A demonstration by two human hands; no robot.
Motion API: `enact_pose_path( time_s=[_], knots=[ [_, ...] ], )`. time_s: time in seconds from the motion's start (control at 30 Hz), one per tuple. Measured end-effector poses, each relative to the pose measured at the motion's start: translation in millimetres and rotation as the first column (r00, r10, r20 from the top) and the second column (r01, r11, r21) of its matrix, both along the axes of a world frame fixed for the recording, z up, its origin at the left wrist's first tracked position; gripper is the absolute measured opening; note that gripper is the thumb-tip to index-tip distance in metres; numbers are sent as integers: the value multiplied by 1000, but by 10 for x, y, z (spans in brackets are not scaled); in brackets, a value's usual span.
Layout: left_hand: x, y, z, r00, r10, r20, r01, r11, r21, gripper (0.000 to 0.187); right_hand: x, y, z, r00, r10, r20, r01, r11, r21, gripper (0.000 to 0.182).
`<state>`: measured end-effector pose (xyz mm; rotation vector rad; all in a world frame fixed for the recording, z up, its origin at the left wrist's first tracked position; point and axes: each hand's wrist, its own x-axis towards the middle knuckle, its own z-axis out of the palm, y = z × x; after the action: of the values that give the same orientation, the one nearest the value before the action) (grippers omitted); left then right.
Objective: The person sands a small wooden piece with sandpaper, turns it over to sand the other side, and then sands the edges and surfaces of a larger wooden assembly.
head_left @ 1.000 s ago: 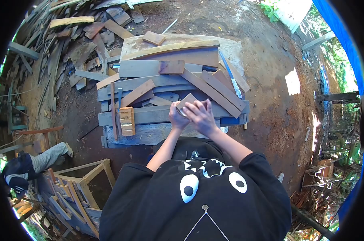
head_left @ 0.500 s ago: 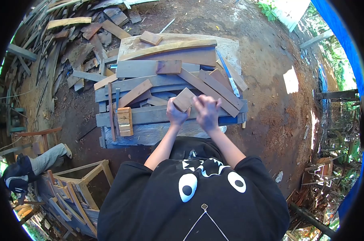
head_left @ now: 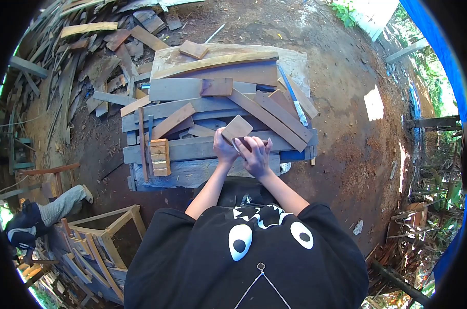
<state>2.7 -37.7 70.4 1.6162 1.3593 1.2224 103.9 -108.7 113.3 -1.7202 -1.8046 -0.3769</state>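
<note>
A small square wooden block (head_left: 237, 127) is held up over the workbench in my left hand (head_left: 225, 148), whose fingers are wrapped round its left side. My right hand (head_left: 256, 156) is closed at the block's lower right edge. Between its fingers shows a thin dark flat piece (head_left: 265, 141), too small to make out its kind, and it lies against or close to the block. Beneath both hands runs a long grey plank (head_left: 192, 150) on the bench. A bundle of short wooden pieces (head_left: 160, 157) rests to the left.
Loose boards and a reddish-brown block (head_left: 216, 87) cover the bench. A blue-handled saw (head_left: 291, 93) lies on its right side. Scrap wood (head_left: 97, 72) is heaped at the far left. Another person (head_left: 38, 219) is beyond a wooden frame (head_left: 121, 226) at lower left.
My right hand has moved down and left along the block and is less blurred. The dark flat piece in it now shows. The block stays in my left hand, slightly turned.
</note>
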Motion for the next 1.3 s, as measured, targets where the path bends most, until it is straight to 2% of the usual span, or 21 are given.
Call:
enact_pose_path(
  time_s=[0.03, 0.07, 0.17, 0.2, 0.3, 0.33, 0.43, 0.47, 0.57, 0.6, 0.7, 0.73, 0.83, 0.93, 1.03, 1.07, 1.17, 1.2, 1.3],
  knots=[
    [7, 26, 28, 1000, -6, -27, 6, 1000, 8, 52, 18, 6, 13, 1000, 2, 8, -2, 1000, -3, 40],
    [7, 49, 56, 998, -9, -54, 10, 1000, 15, 52, 65, 58, 19, 990, -132, -45, 132, 991, -1, 40],
    [3, 24, 28, 998, 24, -55, -22, 999, 39, 48, 66, 76, 41, 988, -141, -59, 139, 990, -28, 36],
    [20, 21, 12, 999, 39, -37, -37, 998, 51, 45, 25, 24, -41, 999, -18, -29, 18, 1000, -13, 36],
    [21, 8, 4, 1000, 24, -4, -24, 997, 73, 44, 65, -24, -33, 994, 66, 84, -65, 998, -16, 36],
    [25, 23, 40, 999, 17, -28, -16, 998, 58, 46, 105, 53, 18, 1000, 9, -25, -9, 1000, 11, 38],
    [-1, 37, 54, 998, 7, -57, -7, 1000, 3, 48, 43, 143, 108, 981, -154, -122, 149, 988, -50, 39],
    [-13, 39, -39, 999, 6, -35, -7, 1000, -16, 47, -16, 103, 24, 990, 30, -138, -32, 999, -10, 41],
    [-13, 25, -156, 1000, 15, -20, -16, 998, -56, 44, -22, -31, -56, 975, 217, 44, -217, 976, -12, 40],
    [8, 37, -170, 999, 28, -19, -29, 997, -65, 44, -7, 6, -84, 981, 184, 63, -184, 983, 2, 40],
    [44, 88, -31, 999, 36, -24, -39, 990, -135, 43, -126, 83, 42, 991, 56, -119, -59, 998, -20, 43],
    [60, 68, -17, 996, 70, -64, -72, 996, -43, 46, -155, 85, 100, 984, -25, -176, 18, 999, -38, 41],
    [18, 21, 10, 996, 14, -84, -13, 1000, 4, 50, 48, 80, 139, 949, -177, -260, 173, 984, -36, 40],
    [25, 14, 1, 994, 37, -101, -39, 999, -16, 56, 170, 94, 167, 956, -195, -217, 187, 981, -54, 40],
    [47, -2, 4, 998, 43, -56, -45, 999, -21, 55, 19, 71, 149, 995, 60, -76, -65, 996, -69, 39],
    [37, -16, -3, 999, 44, -31, -44, 999, -22, 55, -18, 46, 103, 998, 59, -34, -61, 997, -54, 39],
    [11, -2, -1, 995, 24, -95, -22, 1000, 19, 52, 191, 155, 104, 997, -34, -67, 29, 997, -78, 39],
    [12, -15, 4, 997, 32, -76, -31, 999, 14, 53, 197, 167, 114, 985, -115, -130, 102, 990, -102, 40],
    [31, -60, -18, 999, 46, -23, -46, 999, 3, 53, -87, 21, 136, 997, 76, -11, -77, 994, -75, 39]
  ],
)
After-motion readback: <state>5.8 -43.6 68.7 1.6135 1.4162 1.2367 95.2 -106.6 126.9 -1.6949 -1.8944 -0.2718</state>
